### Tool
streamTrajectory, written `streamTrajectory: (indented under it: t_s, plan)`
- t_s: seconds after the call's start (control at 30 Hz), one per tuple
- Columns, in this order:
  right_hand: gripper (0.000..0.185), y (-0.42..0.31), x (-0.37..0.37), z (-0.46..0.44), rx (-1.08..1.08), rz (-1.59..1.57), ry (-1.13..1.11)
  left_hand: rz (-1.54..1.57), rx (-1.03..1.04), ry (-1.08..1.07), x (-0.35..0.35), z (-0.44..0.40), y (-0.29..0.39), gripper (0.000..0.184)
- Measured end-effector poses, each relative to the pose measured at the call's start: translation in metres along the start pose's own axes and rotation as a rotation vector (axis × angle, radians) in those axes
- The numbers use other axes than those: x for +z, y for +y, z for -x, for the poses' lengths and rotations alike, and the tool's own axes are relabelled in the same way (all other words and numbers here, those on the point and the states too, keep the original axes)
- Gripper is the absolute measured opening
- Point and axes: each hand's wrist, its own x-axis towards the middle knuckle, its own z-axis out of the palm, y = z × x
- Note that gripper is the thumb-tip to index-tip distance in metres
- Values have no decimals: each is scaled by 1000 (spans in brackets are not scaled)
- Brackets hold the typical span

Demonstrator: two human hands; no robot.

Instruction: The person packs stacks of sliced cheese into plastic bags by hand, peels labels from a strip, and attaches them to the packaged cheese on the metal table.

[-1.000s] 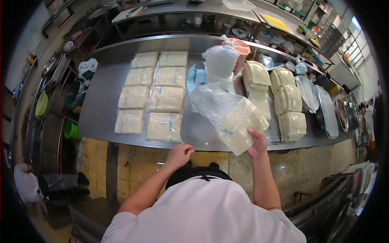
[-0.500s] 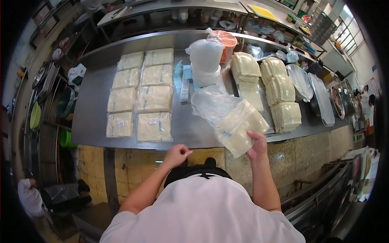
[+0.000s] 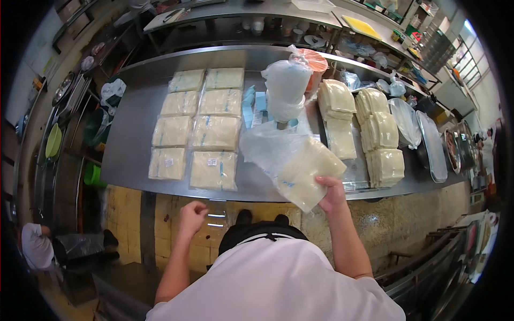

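Observation:
My right hand (image 3: 333, 195) grips the corner of a clear plastic bag (image 3: 309, 174) holding a stack of pale, flat square sheets. The bag is tilted over the table's front edge, its loose end spreading left across the steel. My left hand (image 3: 193, 216) is in front of the table with fingers curled together, and I see nothing in it. Nearest to it on the table are two columns of flat bagged packs (image 3: 213, 170), the front ones with small white labels. To the right stand piles of unbagged pale sheets (image 3: 384, 131).
A filled white plastic bag (image 3: 286, 91) stands mid-table beside an orange wrapped roll (image 3: 312, 64) and blue slips (image 3: 248, 106). A metal tray (image 3: 432, 147) lies at the right of the steel table (image 3: 131, 134). A seated person (image 3: 37, 246) is at lower left.
My left hand has moved left and slightly down, away from the table edge. The bag in my right hand has shifted a little left, its loose end spreading further left. The view has shifted slightly.

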Motion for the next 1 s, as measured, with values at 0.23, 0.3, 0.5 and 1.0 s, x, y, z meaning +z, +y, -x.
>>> streamTrajectory:
  t_s: [0.23, 0.3, 0.5, 1.0]
  plan:
    - [65, 28, 20, 6, 5, 65, 27, 230, 804, 56, 63, -15, 233, 25]
    - [67, 34, 23, 10, -14, 106, 10, 134, 870, 89, 88, -26, 249, 27]
    - [51, 52, 17, 15, -116, 292, 122, 145, 809, 16, 124, -50, 251, 12]
    - [38, 82, -6, -5, 111, 100, 197, 216, 965, -191, 145, -12, 217, 17]
